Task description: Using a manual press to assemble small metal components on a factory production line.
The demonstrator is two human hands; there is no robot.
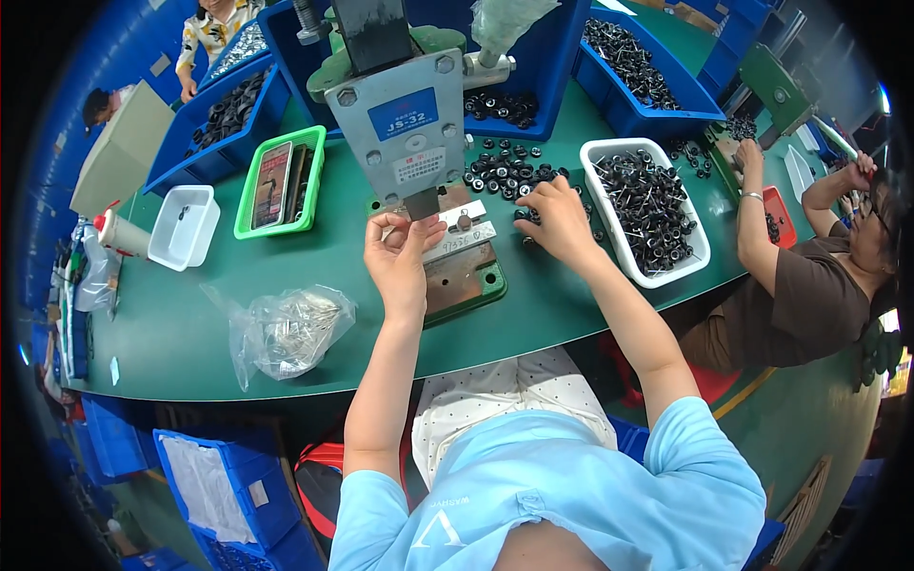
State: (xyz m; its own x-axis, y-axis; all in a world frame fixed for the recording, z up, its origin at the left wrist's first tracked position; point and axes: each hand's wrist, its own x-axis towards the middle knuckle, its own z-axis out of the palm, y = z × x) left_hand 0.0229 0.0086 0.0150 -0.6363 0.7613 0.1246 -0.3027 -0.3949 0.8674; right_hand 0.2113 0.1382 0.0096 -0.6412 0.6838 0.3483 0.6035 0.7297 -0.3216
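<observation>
The left hand (398,262) is just below the press head (405,133), beside a metal fixture (459,246), while the right hand (560,221) is over loose black parts (505,173). A white tray (678,273) sits at the right hand's three o'clock; a green basket (276,230) and a clear bag (303,333) lie at the left's ten and eight.

Top: light blue shirt (590,466), short sleeves (700,443) in the same blue, ending above the elbows. Open neckline, small stitched rectangular tab (529,502) in matching fabric just beside it. Chest has a white angular mark (438,531), strokes meeting at a point, plus a tiny line of pale lettering (450,501) near it. Bottoms: white trousers (509,392), small dark dots scattered all over. Forearms and hands (398,266) bare.
</observation>
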